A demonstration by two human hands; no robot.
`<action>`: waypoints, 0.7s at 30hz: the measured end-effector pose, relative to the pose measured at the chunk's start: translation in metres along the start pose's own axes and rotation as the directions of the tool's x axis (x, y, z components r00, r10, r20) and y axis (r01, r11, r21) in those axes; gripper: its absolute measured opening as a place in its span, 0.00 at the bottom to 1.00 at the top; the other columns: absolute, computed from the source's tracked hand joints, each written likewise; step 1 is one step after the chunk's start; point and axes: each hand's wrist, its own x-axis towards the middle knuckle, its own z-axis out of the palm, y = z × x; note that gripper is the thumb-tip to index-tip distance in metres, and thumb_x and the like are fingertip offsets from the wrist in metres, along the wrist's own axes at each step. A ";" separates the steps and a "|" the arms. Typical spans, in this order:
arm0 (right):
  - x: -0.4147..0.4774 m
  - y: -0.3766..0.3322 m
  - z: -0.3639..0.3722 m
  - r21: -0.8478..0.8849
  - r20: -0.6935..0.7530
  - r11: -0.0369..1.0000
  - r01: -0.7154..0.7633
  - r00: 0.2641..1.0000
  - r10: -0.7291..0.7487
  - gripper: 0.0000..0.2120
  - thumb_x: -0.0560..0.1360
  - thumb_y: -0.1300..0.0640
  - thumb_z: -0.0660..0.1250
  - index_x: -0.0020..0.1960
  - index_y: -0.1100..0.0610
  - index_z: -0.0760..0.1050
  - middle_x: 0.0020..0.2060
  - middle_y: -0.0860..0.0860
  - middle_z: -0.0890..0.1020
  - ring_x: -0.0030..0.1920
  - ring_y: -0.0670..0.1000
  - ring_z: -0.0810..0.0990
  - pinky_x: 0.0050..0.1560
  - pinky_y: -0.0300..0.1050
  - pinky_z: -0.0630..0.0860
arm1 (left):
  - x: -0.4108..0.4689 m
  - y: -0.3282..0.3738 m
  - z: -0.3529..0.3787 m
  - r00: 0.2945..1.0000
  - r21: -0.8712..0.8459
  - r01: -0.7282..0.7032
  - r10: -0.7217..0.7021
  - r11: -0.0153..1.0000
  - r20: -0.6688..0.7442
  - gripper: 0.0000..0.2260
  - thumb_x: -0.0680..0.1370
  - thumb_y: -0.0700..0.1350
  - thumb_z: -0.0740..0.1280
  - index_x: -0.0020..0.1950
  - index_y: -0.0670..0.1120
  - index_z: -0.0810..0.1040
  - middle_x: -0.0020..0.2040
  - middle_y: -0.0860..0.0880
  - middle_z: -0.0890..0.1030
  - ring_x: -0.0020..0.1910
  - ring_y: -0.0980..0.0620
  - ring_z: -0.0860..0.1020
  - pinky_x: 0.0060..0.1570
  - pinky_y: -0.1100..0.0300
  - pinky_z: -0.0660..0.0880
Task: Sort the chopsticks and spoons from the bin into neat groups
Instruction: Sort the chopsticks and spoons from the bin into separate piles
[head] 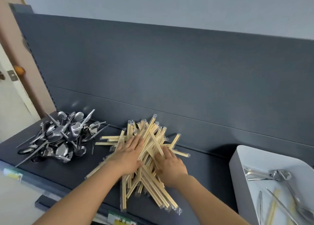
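Loosely heaped on the dark shelf [71,172], pale wooden chopsticks [151,139] lie crisscrossed in clear wrappers. The left hand [129,155] and right hand [170,163] press flat on the heap, gripping nothing. Shiny spoons [59,138] pile left of it; a white bin [237,170] stands to its right.

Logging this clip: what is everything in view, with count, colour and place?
spoon pile: many, silver, left on the shelf
chopstick pile: many, pale wood in clear wrappers, shelf centre
bin: one, white, right end
loose spoons: a few, silver, inside the bin
loose chopsticks: a few, pale, inside the bin
shelf: one, dark grey
labels: two, shelf's front edge
door knob: one, brownish, far left
left hand: flat on the chopstick pile
right hand: rests on the pile's right side
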 end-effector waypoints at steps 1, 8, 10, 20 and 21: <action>-0.002 0.001 -0.002 0.017 -0.003 1.000 -0.013 1.000 0.013 0.26 0.80 0.52 0.59 0.76 0.48 0.56 0.77 0.52 0.48 0.77 0.56 0.49 0.71 0.56 0.62 | 0.002 0.002 -0.002 1.000 0.002 -0.006 0.006 1.000 0.000 0.40 0.81 0.58 0.58 0.75 0.51 0.28 0.74 0.50 0.28 0.74 0.50 0.31 0.74 0.45 0.38; -0.015 0.013 -0.008 0.048 -0.059 0.999 0.004 0.998 -0.001 0.24 0.81 0.49 0.57 0.75 0.40 0.56 0.78 0.50 0.41 0.77 0.58 0.52 0.68 0.55 0.68 | 0.000 0.022 -0.011 0.993 -0.064 -0.014 0.006 0.998 -0.116 0.38 0.80 0.53 0.62 0.79 0.50 0.38 0.78 0.49 0.36 0.77 0.49 0.37 0.75 0.48 0.42; -0.020 0.018 -0.008 0.048 -0.058 0.999 0.019 0.998 -0.016 0.26 0.80 0.50 0.58 0.75 0.39 0.55 0.78 0.50 0.42 0.77 0.57 0.53 0.68 0.54 0.68 | -0.002 0.028 -0.013 0.991 -0.070 -0.003 -0.006 0.998 -0.136 0.38 0.80 0.52 0.63 0.79 0.50 0.40 0.79 0.49 0.38 0.78 0.48 0.39 0.74 0.49 0.43; -0.060 0.051 -0.018 0.093 -0.138 0.996 -0.005 0.990 0.018 0.24 0.78 0.51 0.60 0.73 0.50 0.64 0.72 0.51 0.65 0.72 0.54 0.63 0.68 0.51 0.68 | -0.022 0.067 -0.028 0.977 -0.035 0.011 -0.018 0.999 -0.210 0.32 0.80 0.46 0.62 0.79 0.51 0.48 0.80 0.47 0.47 0.79 0.47 0.45 0.76 0.48 0.51; -0.064 0.056 -0.020 0.101 -0.168 0.995 -0.006 0.985 0.023 0.23 0.78 0.51 0.60 0.72 0.51 0.66 0.71 0.50 0.67 0.70 0.54 0.64 0.67 0.50 0.68 | -0.024 0.075 -0.031 0.973 -0.022 -0.002 -0.003 1.000 -0.231 0.31 0.80 0.45 0.61 0.79 0.50 0.50 0.80 0.47 0.49 0.78 0.47 0.47 0.75 0.49 0.52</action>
